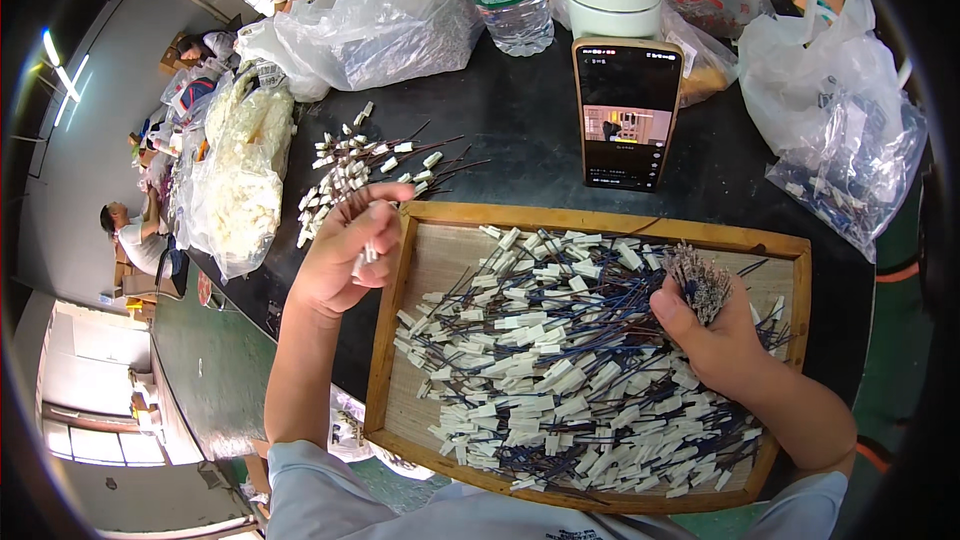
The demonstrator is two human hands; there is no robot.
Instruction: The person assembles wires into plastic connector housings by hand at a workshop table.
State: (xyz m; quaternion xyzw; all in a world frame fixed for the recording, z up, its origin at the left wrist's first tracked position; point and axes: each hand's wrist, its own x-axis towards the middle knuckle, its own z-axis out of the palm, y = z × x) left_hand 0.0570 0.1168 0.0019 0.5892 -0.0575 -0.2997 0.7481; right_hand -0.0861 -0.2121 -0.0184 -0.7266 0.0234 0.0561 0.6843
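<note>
from the remote station i logged the left hand (pixel 345 255) with fingers curled narrow, pinching a few white pieces (pixel 368 258) beside the upper left corner of the tray (pixel 600 221). the right hand (pixel 722 340) was closed around a bunch (pixel 700 285), over the tray's right side.

extent: a small pile (pixel 345 170) lay on the black table (pixel 510 120); a far larger heap (pixel 540 360) filled most of the tray. i judged the handling partway along, with much lying loose; which lot was finished i could not tell.

look: heap of thin dark wires, some bluish, with white blocky ends, crossing at many angles. bunch tighter, grey-brown, its tips crowded together.
</note>
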